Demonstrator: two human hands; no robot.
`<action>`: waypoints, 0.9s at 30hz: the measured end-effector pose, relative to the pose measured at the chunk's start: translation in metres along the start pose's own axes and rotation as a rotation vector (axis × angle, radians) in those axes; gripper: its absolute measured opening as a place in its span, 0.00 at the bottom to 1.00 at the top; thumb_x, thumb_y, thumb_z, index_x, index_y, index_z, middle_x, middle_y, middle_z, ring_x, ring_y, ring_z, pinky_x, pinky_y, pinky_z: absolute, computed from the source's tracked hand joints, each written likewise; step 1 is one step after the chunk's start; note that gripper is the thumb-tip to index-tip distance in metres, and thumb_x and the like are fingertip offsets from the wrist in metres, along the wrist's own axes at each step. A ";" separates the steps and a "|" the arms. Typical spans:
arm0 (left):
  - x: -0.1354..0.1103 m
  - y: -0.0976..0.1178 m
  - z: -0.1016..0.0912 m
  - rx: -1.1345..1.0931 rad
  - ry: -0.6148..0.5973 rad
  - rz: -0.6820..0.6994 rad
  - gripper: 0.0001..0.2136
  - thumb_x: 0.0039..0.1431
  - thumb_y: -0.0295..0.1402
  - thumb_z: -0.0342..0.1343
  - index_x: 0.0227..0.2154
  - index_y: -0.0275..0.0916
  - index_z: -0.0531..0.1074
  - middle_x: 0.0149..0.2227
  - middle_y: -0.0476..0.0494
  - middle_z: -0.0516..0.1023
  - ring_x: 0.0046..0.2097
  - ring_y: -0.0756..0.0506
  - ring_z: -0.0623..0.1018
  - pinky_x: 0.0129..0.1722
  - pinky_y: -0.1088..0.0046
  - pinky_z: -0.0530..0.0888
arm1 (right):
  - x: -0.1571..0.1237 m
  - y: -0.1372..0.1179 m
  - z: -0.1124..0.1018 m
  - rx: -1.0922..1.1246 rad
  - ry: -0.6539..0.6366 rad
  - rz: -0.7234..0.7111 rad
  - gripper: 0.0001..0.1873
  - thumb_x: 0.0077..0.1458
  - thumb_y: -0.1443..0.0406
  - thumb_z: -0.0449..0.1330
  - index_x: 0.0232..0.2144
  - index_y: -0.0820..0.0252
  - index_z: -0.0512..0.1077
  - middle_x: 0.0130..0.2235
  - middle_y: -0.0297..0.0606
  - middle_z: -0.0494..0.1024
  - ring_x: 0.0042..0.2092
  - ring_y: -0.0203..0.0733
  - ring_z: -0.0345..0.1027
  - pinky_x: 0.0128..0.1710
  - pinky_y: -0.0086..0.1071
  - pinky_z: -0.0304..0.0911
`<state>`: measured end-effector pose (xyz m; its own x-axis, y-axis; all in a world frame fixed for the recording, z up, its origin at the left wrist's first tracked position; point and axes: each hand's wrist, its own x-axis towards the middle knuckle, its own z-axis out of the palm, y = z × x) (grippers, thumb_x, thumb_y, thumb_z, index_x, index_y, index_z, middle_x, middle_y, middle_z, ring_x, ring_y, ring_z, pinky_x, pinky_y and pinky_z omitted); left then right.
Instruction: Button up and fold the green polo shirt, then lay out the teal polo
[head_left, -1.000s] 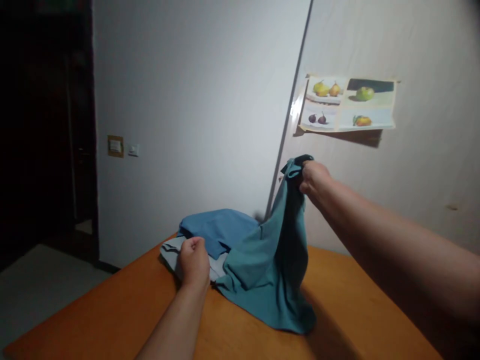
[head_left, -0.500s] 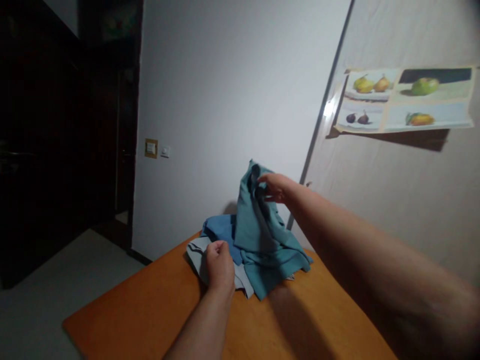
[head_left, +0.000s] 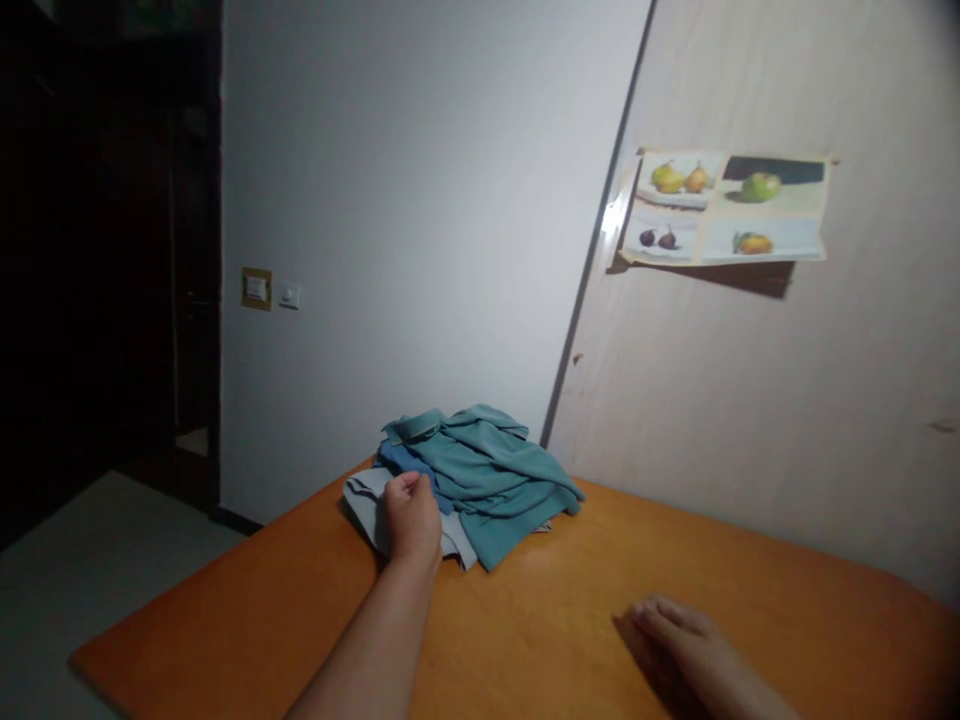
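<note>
Head view, left hand [head_left: 411, 520]: closed in a fist, pressing on the grey cloth [head_left: 361, 497] at the pile's near edge.
Teal shirt [head_left: 491, 470]: crumpled on top, just beyond that fist.
Right hand [head_left: 686, 640]: fingers spread flat on the table [head_left: 525, 630], holding nothing, well apart from the shirt.

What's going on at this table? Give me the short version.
A person is at an orange table with a small pile of clothes. The left hand is closed on the grey cloth at the bottom of the pile. A teal garment lies crumpled on top, over a blue cloth. The right hand rests open on the tabletop, apart from the pile and holding nothing.
</note>
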<state>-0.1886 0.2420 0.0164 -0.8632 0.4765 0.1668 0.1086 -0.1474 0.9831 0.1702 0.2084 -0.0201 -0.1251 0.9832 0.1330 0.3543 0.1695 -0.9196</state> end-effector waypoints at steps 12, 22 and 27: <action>-0.030 -0.009 0.000 0.727 -0.338 0.302 0.12 0.64 0.40 0.46 0.34 0.45 0.74 0.38 0.45 0.81 0.43 0.40 0.79 0.40 0.66 0.67 | -0.030 0.025 -0.056 -0.246 0.139 -0.115 0.26 0.60 0.45 0.50 0.20 0.54 0.54 0.23 0.30 0.57 0.27 0.38 0.54 0.27 0.32 0.51; -0.062 0.000 -0.010 1.108 -0.476 0.564 0.10 0.63 0.37 0.48 0.37 0.42 0.75 0.46 0.39 0.78 0.51 0.36 0.73 0.48 0.60 0.65 | -0.015 0.043 -0.060 -0.272 0.010 -0.151 0.25 0.62 0.47 0.49 0.21 0.55 0.55 0.22 0.29 0.61 0.27 0.37 0.57 0.28 0.32 0.50; -0.083 0.002 -0.023 1.112 -0.515 0.568 0.11 0.62 0.38 0.51 0.42 0.42 0.74 0.50 0.39 0.76 0.53 0.37 0.72 0.49 0.62 0.66 | -0.011 0.045 -0.060 -0.332 -0.005 -0.158 0.25 0.63 0.47 0.48 0.21 0.55 0.57 0.22 0.30 0.63 0.27 0.38 0.60 0.29 0.32 0.50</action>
<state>-0.1285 0.1822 0.0026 -0.3109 0.8892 0.3356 0.9364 0.2261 0.2684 0.2428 0.2091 -0.0405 -0.2067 0.9428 0.2617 0.6116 0.3333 -0.7175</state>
